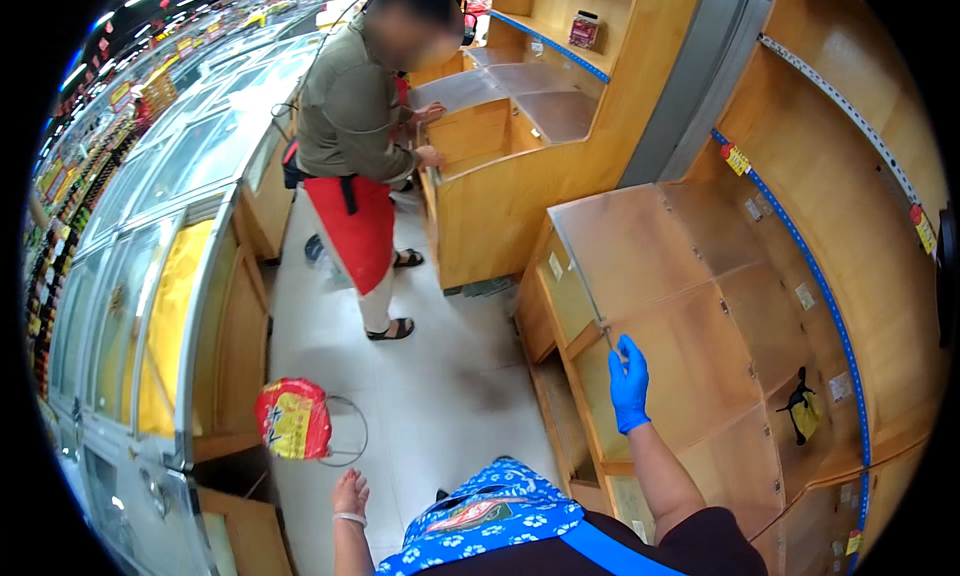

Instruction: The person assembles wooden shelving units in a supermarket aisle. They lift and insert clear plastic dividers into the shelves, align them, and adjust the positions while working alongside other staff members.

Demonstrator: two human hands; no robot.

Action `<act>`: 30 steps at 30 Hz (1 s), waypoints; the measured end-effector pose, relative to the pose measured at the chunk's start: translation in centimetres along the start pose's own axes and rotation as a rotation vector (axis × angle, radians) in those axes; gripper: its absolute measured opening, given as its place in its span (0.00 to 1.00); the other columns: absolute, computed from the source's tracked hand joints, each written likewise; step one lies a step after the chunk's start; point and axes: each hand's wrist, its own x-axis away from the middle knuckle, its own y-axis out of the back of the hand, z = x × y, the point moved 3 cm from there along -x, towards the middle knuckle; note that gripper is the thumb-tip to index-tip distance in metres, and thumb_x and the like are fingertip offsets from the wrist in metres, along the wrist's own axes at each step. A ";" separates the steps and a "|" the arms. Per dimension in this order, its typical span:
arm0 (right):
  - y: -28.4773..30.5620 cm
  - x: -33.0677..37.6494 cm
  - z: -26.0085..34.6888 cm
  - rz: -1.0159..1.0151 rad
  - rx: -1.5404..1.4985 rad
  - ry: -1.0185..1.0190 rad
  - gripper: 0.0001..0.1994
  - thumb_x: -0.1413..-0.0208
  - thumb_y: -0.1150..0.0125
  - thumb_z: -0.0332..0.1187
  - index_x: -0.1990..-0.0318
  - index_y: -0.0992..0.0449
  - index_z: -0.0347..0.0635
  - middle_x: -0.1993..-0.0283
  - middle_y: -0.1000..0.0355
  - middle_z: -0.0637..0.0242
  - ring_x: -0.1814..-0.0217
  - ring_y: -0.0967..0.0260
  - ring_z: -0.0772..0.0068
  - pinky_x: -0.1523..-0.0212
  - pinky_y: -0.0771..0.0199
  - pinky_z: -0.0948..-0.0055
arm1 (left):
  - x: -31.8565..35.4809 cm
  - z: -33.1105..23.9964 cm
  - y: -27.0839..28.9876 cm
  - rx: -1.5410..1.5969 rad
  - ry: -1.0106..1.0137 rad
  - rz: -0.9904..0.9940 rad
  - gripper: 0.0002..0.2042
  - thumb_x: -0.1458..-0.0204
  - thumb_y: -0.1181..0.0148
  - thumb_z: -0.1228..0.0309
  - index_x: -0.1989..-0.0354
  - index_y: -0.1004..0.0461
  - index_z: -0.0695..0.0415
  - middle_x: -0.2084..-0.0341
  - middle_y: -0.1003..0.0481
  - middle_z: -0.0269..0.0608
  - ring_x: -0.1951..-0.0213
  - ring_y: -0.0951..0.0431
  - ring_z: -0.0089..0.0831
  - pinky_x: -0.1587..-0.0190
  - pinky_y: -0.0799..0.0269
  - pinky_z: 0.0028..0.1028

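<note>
My right hand, in a blue glove, lies at the front edge of a clear lid on a wooden display bin. Its fingers are stretched out along that edge and hold nothing that I can see. Lower left, my left hand is bare, with a pale band at the wrist. Its fingers are loosely bent and apart, with nothing in them. Just beyond it is a red and yellow rounded object with a thin wire hoop; its exact kind is unclear.
A co-worker in a red apron stands ahead, hands at an open wooden bin. Glass-topped cabinets line the left. Shelves with a blue strip rise at right. A black and yellow item lies on the lids. Pale floor runs between.
</note>
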 end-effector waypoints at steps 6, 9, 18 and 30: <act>-4.9 -17.3 6.9 -0.130 0.564 0.369 0.36 0.46 0.38 0.37 0.33 0.47 0.35 0.33 0.47 0.46 0.30 0.53 0.44 0.33 0.50 0.56 | -12.1 -9.9 -20.6 -0.659 -0.551 0.218 0.30 0.45 0.41 0.64 0.37 0.42 0.65 0.41 0.36 0.54 0.42 0.34 0.46 0.42 0.37 0.37; -10.0 -28.0 6.9 -0.065 0.652 0.542 0.35 0.46 0.38 0.38 0.34 0.46 0.34 0.32 0.47 0.47 0.30 0.54 0.45 0.32 0.51 0.56 | -11.7 -19.0 -36.1 -1.229 -1.105 0.239 0.34 0.50 0.36 0.63 0.38 0.43 0.68 0.43 0.37 0.61 0.42 0.36 0.54 0.41 0.38 0.39; -34.8 -58.9 -1.4 -0.127 0.608 0.208 0.37 0.44 0.42 0.48 0.34 0.47 0.34 0.32 0.49 0.49 0.28 0.58 0.46 0.30 0.56 0.55 | -21.2 -31.9 -69.6 -1.685 -1.563 0.518 0.46 0.56 0.34 0.51 0.37 0.49 0.72 0.36 0.46 0.60 0.34 0.47 0.51 0.33 0.50 0.38; -40.5 -65.8 -6.7 -0.063 0.852 0.041 0.34 0.50 0.38 0.50 0.35 0.40 0.56 0.34 0.44 0.59 0.30 0.52 0.51 0.33 0.57 0.44 | -29.9 -33.6 -87.8 -1.615 -1.754 0.779 0.31 0.55 0.34 0.56 0.43 0.36 0.53 0.45 0.30 0.38 0.37 0.39 0.45 0.37 0.48 0.44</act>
